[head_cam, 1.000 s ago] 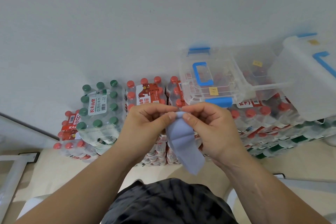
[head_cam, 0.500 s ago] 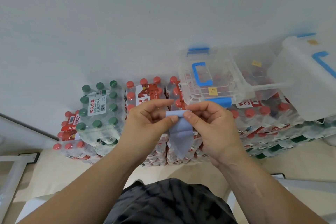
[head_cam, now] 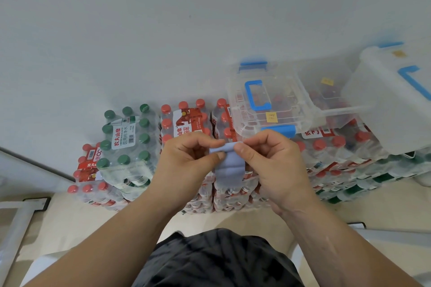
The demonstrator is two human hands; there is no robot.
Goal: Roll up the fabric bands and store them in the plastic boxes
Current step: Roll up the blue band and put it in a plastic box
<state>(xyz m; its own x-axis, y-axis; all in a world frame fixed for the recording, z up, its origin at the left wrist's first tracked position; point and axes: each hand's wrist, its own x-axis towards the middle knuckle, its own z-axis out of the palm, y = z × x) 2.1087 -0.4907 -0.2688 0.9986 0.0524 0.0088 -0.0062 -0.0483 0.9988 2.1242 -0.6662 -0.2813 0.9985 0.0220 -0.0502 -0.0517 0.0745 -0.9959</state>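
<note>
fabric band (head_cam: 229,166) mid-air at centre, plastic box (head_cam: 286,91) at its 1 o'clock | left hand (head_cam: 186,161) + right hand (head_cam: 272,165) both pinching rolled top edge, tail hanging toward 6 o'clock | likely light, soft, limp; unrolls if slack | grip at roll ends

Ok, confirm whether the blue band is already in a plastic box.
No: left hand and right hand pinch the blue band, outside the plastic box.

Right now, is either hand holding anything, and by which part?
Both. The left hand and right hand pinch the blue fabric band at its top end, one on each side. The rest hangs loose below.
</note>
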